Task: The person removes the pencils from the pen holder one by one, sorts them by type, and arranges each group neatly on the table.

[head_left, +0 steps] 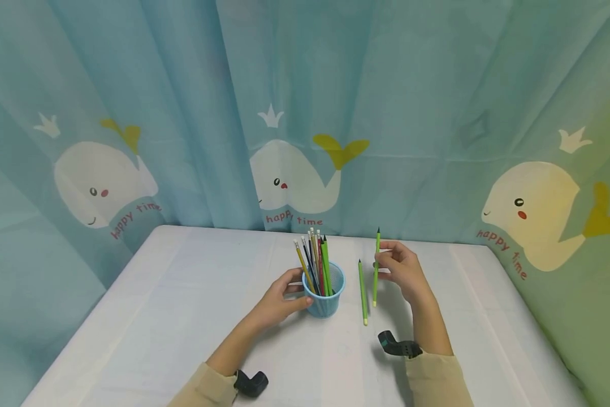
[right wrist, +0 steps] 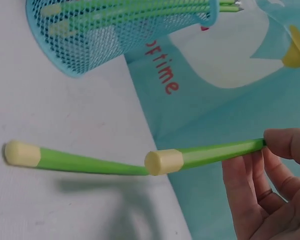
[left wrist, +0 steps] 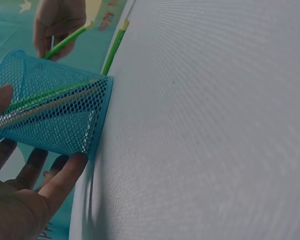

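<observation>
A loose pencil (head_left: 363,294) was flanked by right fingers (head_left: 389,261) pinching another pencil (head_left: 375,287) and left fingers (head_left: 290,277) gripping a pencil-laden cup (head_left: 324,308).

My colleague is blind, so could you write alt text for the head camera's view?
A person's right hand holds a green pencil over a white table while the left hand holds a blue cup of pencils. Another green pencil lies on the table between the cup and the held one, and behind hangs a blue curtain printed with whales.
</observation>
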### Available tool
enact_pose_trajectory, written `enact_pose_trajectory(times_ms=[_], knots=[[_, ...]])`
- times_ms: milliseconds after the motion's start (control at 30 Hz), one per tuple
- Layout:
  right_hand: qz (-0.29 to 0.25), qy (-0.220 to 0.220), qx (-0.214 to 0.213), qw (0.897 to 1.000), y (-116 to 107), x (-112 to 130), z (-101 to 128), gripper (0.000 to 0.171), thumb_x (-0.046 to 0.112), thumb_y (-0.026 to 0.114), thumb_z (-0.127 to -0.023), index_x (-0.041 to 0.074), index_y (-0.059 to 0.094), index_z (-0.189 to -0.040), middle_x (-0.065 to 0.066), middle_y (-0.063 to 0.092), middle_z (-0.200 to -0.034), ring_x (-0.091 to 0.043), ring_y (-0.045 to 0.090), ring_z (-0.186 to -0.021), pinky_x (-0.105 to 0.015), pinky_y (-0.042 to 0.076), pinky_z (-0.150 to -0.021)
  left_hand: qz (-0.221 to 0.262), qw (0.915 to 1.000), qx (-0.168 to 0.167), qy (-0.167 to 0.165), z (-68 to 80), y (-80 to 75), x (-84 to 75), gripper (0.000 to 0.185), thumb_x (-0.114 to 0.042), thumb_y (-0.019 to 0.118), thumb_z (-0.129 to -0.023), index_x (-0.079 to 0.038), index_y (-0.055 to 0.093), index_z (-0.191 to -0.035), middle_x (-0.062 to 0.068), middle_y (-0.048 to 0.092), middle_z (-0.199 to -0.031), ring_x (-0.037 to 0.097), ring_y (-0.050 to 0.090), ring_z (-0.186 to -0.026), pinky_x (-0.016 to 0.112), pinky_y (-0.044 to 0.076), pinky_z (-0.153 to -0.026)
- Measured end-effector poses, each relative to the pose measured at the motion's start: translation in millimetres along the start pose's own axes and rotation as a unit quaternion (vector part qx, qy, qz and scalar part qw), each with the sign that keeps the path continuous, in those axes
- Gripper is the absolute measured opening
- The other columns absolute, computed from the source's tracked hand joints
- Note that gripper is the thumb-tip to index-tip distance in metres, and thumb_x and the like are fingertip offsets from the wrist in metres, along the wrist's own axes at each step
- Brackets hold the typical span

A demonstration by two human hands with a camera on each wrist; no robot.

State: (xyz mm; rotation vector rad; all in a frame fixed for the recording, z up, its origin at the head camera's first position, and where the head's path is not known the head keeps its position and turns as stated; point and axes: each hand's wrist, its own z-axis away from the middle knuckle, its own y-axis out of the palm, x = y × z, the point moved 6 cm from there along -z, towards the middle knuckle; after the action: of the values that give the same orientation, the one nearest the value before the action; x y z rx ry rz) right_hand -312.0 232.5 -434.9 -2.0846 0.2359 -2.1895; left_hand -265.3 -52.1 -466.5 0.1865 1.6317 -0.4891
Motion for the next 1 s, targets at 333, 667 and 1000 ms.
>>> enact_pose_trajectory(times_ms=[333,667,1000], knots=[[0.031,0.025,-0.006,0.999,1.1,-15.8,-3.4,0.039,0.013,0.063,-0.097,-0.001,0.053,-0.132,-0.008,0.061,-0.099,-0.015,0.061,-0.083,-0.034,0.063,-0.075,0.000,1.0000,0.003,0.000,1.3,0.0,0.6,0.065,-0.015,0.073,-0.091,-0.008,0.042,-0.148,0.021,0.049,-0.146,0.041,0.052,-0.130,0.050,0.050,-0.103],[0.079,0.046,0.013,0.996,4.2,-31.8,-10.2,0.041,0.014,0.063,-0.096,0.002,0.053,-0.134,-0.014,0.064,-0.102,-0.019,0.068,-0.082,-0.033,0.062,-0.072,-0.003,1.0000,-0.003,0.005,-0.6,-1.5,-2.6,0.065,-0.014,0.073,-0.091,-0.008,0.042,-0.147,0.020,0.050,-0.145,0.041,0.053,-0.129,0.051,0.049,-0.104],[0.121,0.063,0.015,0.991,6.2,-43.5,-8.9,0.044,0.016,0.063,-0.094,0.002,0.053,-0.134,-0.016,0.066,-0.102,-0.019,0.066,-0.083,-0.031,0.060,-0.067,0.001,1.0000,-0.002,0.004,0.3,0.2,-1.2,0.064,-0.013,0.073,-0.090,-0.007,0.043,-0.146,0.021,0.050,-0.144,0.042,0.053,-0.129,0.050,0.050,-0.104]])
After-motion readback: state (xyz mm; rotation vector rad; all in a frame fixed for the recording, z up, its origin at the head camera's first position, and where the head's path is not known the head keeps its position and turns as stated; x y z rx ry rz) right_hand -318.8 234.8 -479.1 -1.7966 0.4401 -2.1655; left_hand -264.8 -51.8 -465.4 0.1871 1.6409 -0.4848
